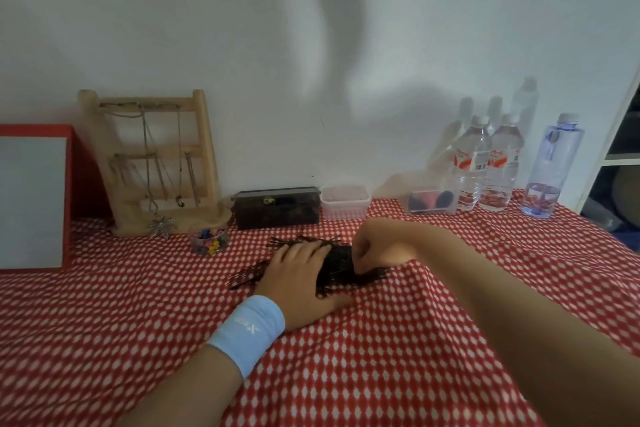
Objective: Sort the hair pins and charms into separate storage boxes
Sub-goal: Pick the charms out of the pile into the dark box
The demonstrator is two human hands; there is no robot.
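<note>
1. head view: the hair pins (341, 265), thin and black, lay in a loose pile on the red-and-white patterned cloth (381, 357) near the middle of the table, with strays poking out to the left and at the back.
2. the left hand (298, 282), above a light blue wristband (247, 333), lay flat on the left part of the pile, fingers straight and slightly spread, pressing the pins down and gripping nothing.
3. the right hand (372, 248) sat at the pile's right edge, fingers curled down into the pins and apparently pinching a few; how many could not be told.
4. the charms (209, 243), small and colourful, sat in a low clear tub left of the pile, near the foot of a wooden jewellery stand (152, 163).
5. a dark storage box (277, 210) stood behind the pile against the wall, with a white tub (344, 203) just beside it on its right; their contents were too unclear to name.
6. judged from this, the charms looked already gathered, while nearly all the pins were still on the cloth, so the pin half of the sorting was left.
7. water bottles (488, 163) stood at the far right.
</note>
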